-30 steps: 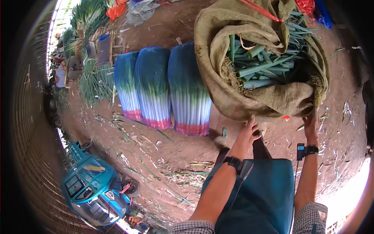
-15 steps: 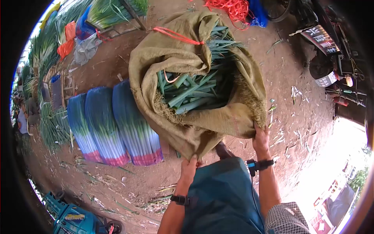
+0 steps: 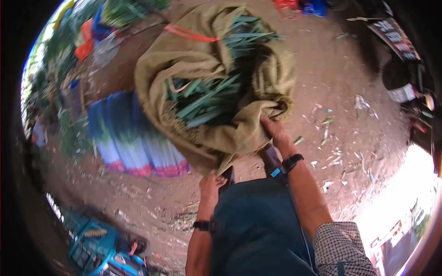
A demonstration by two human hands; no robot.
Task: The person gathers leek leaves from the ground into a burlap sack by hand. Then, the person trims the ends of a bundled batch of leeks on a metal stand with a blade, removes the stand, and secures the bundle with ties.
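While hands [image 3: 210, 186] [image 3: 277, 133] grip it, the sack [image 3: 244, 135] (burlap) lies ahead — open.

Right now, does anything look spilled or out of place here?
Yes: leaf scraps litter the dirt floor right of the burlap sack, seemingly stray trimmings; the sack's mouth edge looks frayed.

Dirt ground [image 3: 322, 87] strewn with pale scraps [image 3: 363, 105], with goods and clutter around its edges.

Wrapped bundles [image 3: 131, 131], dark blue-green at one end and pink at the other, lie side by side at left; beyond them an orange bag [image 3: 84, 43] sits near crumpled grey plastic [image 3: 106, 51] and heaped green stalks [image 3: 131, 14]. A teal vehicle [image 3: 94, 246] stands at lower left, red material [image 3: 288, 7] lies beside blue material [image 3: 315, 8] at the top, and a dark signboard [image 3: 393, 39] with pale characters tilts at upper right, its writing blurred.
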